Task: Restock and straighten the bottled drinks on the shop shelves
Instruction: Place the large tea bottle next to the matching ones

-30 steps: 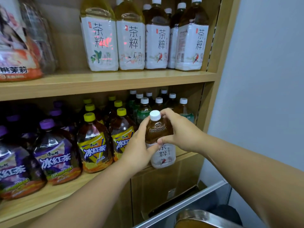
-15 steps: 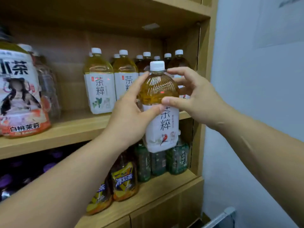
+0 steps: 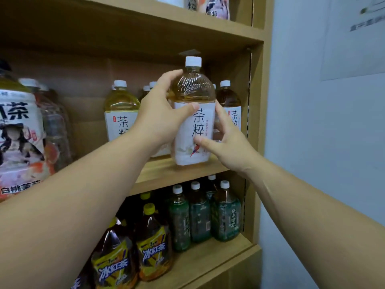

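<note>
While left hand [image 3: 160, 119] and right hand [image 3: 228, 148] clasp the bottle [image 3: 200, 124] at the shelf [image 3: 166, 174] front edge, placing it likely needs a level push back.

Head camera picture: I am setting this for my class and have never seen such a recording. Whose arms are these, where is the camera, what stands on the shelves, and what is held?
No machine here: a person wears a wide-angle camera on the head, so you look forward along their own bare arms. The left hand and right hand both grip one large tea bottle with a white cap and label. Its base is at the front of the middle shelf; whether it rests there yet is unclear. Matching tea bottles stand behind it. The lower shelf holds green-labelled bottles and yellow-capped iced tea bottles. A big pink-and-white-labelled bottle stands far left.
</note>
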Motion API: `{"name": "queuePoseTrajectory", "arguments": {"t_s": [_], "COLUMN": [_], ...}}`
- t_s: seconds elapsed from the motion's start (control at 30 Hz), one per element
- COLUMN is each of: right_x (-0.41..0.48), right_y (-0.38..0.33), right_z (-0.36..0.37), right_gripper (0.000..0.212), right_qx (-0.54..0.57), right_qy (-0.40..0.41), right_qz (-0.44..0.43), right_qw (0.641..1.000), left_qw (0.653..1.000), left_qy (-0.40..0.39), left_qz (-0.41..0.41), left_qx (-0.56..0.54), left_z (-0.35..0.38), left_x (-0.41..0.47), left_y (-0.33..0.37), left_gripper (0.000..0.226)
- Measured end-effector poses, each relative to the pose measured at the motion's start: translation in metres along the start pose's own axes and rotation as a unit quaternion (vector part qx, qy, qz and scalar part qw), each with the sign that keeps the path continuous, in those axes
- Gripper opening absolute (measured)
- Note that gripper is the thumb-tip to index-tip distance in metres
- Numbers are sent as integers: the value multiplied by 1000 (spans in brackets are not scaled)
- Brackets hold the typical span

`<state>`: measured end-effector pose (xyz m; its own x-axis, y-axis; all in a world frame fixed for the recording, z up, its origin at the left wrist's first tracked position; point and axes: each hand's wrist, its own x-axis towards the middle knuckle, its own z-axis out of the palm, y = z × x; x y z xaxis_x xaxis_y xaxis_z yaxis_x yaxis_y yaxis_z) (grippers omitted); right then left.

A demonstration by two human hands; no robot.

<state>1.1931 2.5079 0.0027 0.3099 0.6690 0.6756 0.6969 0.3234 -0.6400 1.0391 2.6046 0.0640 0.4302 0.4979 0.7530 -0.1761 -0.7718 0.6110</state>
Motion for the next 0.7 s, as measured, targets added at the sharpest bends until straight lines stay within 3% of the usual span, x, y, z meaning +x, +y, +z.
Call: {"name": "queuePoseTrajectory", "arguments": {"t_s": [0.17, 0.37, 0.53, 0.7], "right_x": [1, 11, 10, 16], "right_y": [34, 45, 46, 55], "right_z": [17, 22, 28, 34], "right_gripper": [79, 63, 66, 68], "right_qx": [15, -37, -83, -135], "right_qy": [25, 66, 110, 170], "right_qz": [26, 71, 83, 84], "right_qw": [999, 995, 987, 972], "left_qw": [999, 996, 984, 980], "left_qy": [26, -10, 13, -19], "left_qz": [-36, -53, -33, -73], "left_qx": [-8, 77, 174, 183], "left_z": [15, 26, 33, 37], "left_x": [3, -11, -6, -1], "left_y": [-35, -68, -82, -83], "left_gripper": [70, 102, 76, 73]}}
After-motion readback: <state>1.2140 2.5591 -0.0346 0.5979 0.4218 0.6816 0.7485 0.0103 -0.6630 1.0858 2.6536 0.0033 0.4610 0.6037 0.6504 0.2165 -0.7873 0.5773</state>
